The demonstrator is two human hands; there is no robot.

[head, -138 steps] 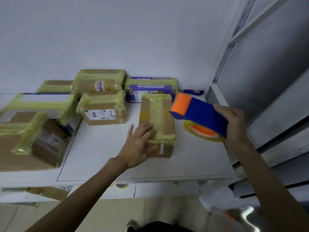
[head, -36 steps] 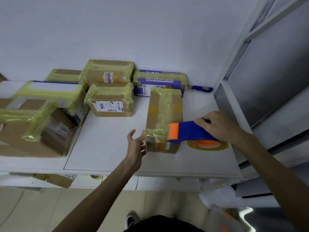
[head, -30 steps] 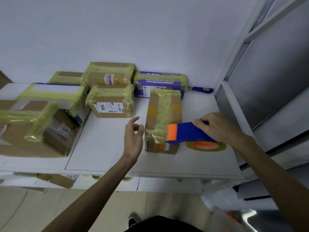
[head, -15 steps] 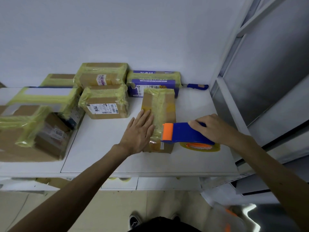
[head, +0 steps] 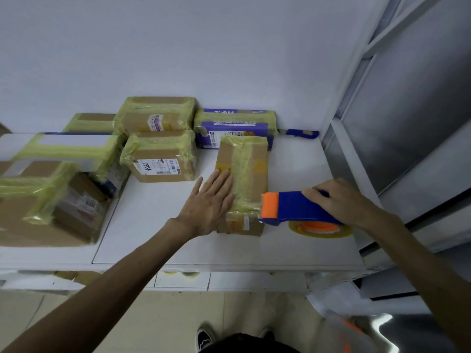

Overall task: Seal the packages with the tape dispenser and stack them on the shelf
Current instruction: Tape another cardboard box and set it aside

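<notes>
A long cardboard package (head: 251, 169) wrapped in yellowish tape lies on the white shelf (head: 158, 230), near its front. My left hand (head: 210, 202) presses flat on the package's left side, fingers straight. My right hand (head: 339, 200) grips the blue tape dispenser (head: 293, 207) by its body. The dispenser's orange head touches the package's near right edge, and its yellow tape roll (head: 319, 229) sits low beside the box.
Several taped boxes stand at the left and back: a labelled carton (head: 163, 156), a purple box (head: 234, 126), a large carton (head: 48, 200). A blue utility knife (head: 302, 133) lies by the back wall. A grey metal frame (head: 356, 123) bounds the shelf on the right.
My left hand came down from the air at the box's left and now lies flat on it. The dispenser has shifted slightly along the box's right edge.
</notes>
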